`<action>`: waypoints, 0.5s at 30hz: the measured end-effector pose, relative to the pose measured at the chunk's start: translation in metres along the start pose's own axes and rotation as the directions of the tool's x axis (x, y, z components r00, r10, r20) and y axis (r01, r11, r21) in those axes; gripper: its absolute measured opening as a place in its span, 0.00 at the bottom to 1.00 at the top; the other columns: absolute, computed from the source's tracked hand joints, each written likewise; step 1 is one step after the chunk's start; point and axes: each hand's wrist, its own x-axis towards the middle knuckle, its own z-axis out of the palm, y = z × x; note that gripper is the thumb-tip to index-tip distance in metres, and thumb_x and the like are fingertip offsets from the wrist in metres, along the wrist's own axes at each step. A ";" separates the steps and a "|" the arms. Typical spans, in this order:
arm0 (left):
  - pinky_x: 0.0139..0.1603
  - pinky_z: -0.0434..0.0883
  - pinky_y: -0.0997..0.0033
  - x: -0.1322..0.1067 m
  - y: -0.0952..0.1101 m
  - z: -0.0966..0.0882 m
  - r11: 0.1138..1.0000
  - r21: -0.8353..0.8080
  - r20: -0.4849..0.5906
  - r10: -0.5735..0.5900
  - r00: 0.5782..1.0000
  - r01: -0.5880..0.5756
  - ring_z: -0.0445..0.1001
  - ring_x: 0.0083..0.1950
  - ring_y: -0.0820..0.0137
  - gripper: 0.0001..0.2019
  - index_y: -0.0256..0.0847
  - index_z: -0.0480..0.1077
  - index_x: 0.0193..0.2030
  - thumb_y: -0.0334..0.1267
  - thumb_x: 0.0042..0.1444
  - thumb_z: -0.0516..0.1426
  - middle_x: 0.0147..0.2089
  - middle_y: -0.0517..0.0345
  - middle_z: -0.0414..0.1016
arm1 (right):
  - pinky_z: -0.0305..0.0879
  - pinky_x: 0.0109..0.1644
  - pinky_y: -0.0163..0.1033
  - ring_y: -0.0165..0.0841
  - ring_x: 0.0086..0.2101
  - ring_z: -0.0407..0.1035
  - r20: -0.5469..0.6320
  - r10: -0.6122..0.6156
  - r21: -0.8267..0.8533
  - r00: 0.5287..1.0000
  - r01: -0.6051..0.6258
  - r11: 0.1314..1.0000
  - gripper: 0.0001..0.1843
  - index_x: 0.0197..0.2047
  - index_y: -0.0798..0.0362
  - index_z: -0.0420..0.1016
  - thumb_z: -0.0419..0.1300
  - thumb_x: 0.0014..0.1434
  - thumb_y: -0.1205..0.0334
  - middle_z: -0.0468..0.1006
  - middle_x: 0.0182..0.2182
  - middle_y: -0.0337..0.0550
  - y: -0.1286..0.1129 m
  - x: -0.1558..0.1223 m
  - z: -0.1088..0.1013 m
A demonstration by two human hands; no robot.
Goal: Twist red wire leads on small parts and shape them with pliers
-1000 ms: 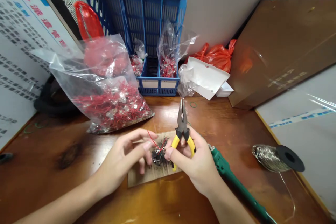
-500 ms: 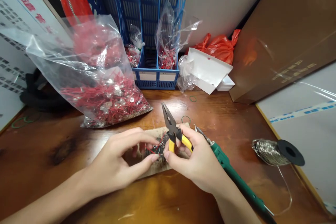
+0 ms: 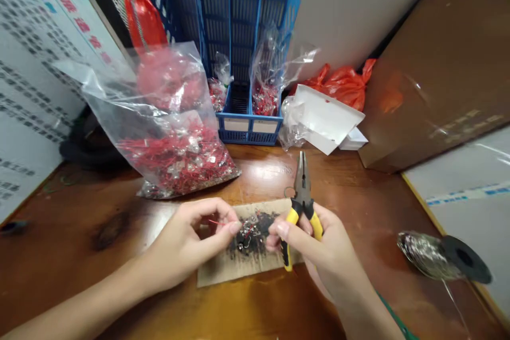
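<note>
My left hand (image 3: pixel 187 241) pinches a thin red wire (image 3: pixel 217 221) between thumb and forefinger, just left of a small pile of wired metal parts (image 3: pixel 251 231). The pile lies on a scorched strip of cardboard (image 3: pixel 239 265) on the wooden table (image 3: pixel 99 287). My right hand (image 3: pixel 319 249) is closed round yellow-handled pliers (image 3: pixel 302 196), whose jaws point up and away from me, shut. Its thumb and forefinger reach toward the pile from the right.
A clear bag of red-wired parts (image 3: pixel 171 138) lies at back left. A blue file rack (image 3: pixel 239 64) holding smaller bags stands behind. A white box (image 3: pixel 324 119), red plastic bag (image 3: pixel 342 82) and brown board (image 3: pixel 438 74) are at right. A solder spool (image 3: pixel 442 257) lies far right.
The pliers have swung from leaning left back to upright. My hands have drawn slightly apart over the pile. The green-handled tool beside my right hand is now almost hidden behind my wrist.
</note>
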 end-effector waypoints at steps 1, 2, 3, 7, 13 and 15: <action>0.30 0.66 0.78 0.000 0.000 0.000 0.999 -0.029 -0.027 -0.025 0.999 0.024 0.68 0.31 0.73 0.15 0.38 0.74 0.35 0.47 0.69 0.61 0.30 0.59 0.72 | 0.78 0.39 0.40 0.35 0.33 0.80 0.018 0.014 -0.001 1.000 -0.014 1.000 0.22 0.38 0.54 0.73 0.76 0.58 0.47 0.82 0.33 0.44 0.001 0.000 0.000; 0.30 0.66 0.78 0.000 0.001 0.000 0.998 -0.050 -0.052 -0.041 0.998 0.039 0.67 0.31 0.73 0.16 0.38 0.74 0.35 0.48 0.69 0.61 0.30 0.59 0.71 | 0.78 0.38 0.39 0.35 0.32 0.79 0.040 0.027 -0.016 0.999 -0.027 1.000 0.22 0.39 0.54 0.74 0.75 0.58 0.46 0.82 0.33 0.44 0.002 0.000 0.000; 0.30 0.66 0.78 0.001 0.002 0.000 0.997 -0.059 -0.081 -0.050 0.995 0.045 0.66 0.30 0.73 0.16 0.38 0.73 0.34 0.48 0.68 0.61 0.29 0.59 0.71 | 0.76 0.35 0.37 0.33 0.30 0.78 0.058 0.034 -0.051 0.998 -0.031 0.998 0.22 0.39 0.54 0.73 0.74 0.60 0.46 0.82 0.32 0.44 0.002 0.000 0.001; 0.33 0.67 0.77 0.001 0.005 -0.004 0.998 -0.069 -0.204 -0.020 0.979 0.006 0.67 0.32 0.73 0.15 0.37 0.72 0.33 0.45 0.67 0.62 0.30 0.59 0.71 | 0.72 0.32 0.34 0.31 0.27 0.74 0.080 0.001 -0.208 0.997 0.016 0.978 0.15 0.40 0.55 0.75 0.67 0.65 0.50 0.81 0.30 0.44 0.006 -0.002 0.004; 0.33 0.66 0.77 -0.003 0.008 -0.007 0.986 -0.162 -0.283 -0.009 0.959 -0.039 0.66 0.31 0.73 0.16 0.38 0.70 0.32 0.46 0.67 0.62 0.29 0.59 0.70 | 0.71 0.40 0.40 0.37 0.34 0.73 0.160 -0.051 -0.401 0.986 0.112 0.909 0.11 0.44 0.51 0.81 0.61 0.59 0.62 0.81 0.35 0.46 0.014 -0.004 0.001; 0.33 0.65 0.77 -0.003 0.009 -0.006 0.977 -0.210 -0.306 -0.035 0.951 -0.032 0.65 0.31 0.73 0.17 0.38 0.70 0.32 0.48 0.66 0.62 0.29 0.60 0.68 | 0.71 0.41 0.43 0.40 0.34 0.73 0.213 -0.027 -0.431 0.977 0.118 0.895 0.12 0.43 0.51 0.83 0.63 0.57 0.60 0.81 0.35 0.48 0.019 -0.005 0.000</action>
